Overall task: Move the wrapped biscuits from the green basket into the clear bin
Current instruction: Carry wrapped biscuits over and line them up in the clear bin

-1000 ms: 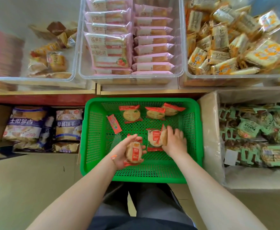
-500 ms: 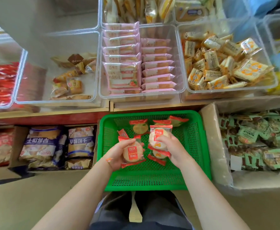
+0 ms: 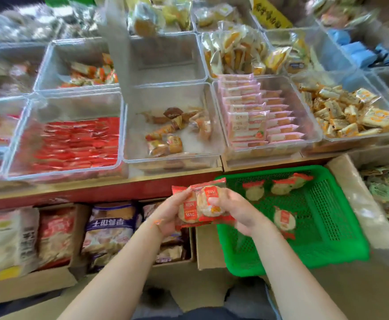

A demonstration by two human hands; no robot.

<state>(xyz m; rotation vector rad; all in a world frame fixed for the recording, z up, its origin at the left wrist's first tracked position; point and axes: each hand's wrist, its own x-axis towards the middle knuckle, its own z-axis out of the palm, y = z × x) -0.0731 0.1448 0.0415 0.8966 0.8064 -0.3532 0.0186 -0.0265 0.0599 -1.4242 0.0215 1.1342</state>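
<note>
— Both hands closed on wrapped biscuits [image 3: 200, 205]: left hand [image 3: 170, 213] and right hand [image 3: 237, 211] clamping one bundle, held left of the green basket [image 3: 341, 229].
— Count in hand?
— At least two; blurred.
— In basket?
— About four more biscuit packs [image 3: 284, 219].
— Clear bin [image 3: 64, 144]?
— Filled with red packets [image 3: 78, 144].

Both hands [image 3: 212, 209] hold a bunch of wrapped biscuits [image 3: 200, 205] at the left rim of the green basket [image 3: 341, 248], level with the red shelf edge [image 3: 96, 192]. Above it, the clear bin [image 3: 170, 158] straight ahead is open on top, a few loose snacks [image 3: 170, 137] on its floor; the neighbouring bin of red packets [image 3: 78, 144] is packed nearly full.
</note>
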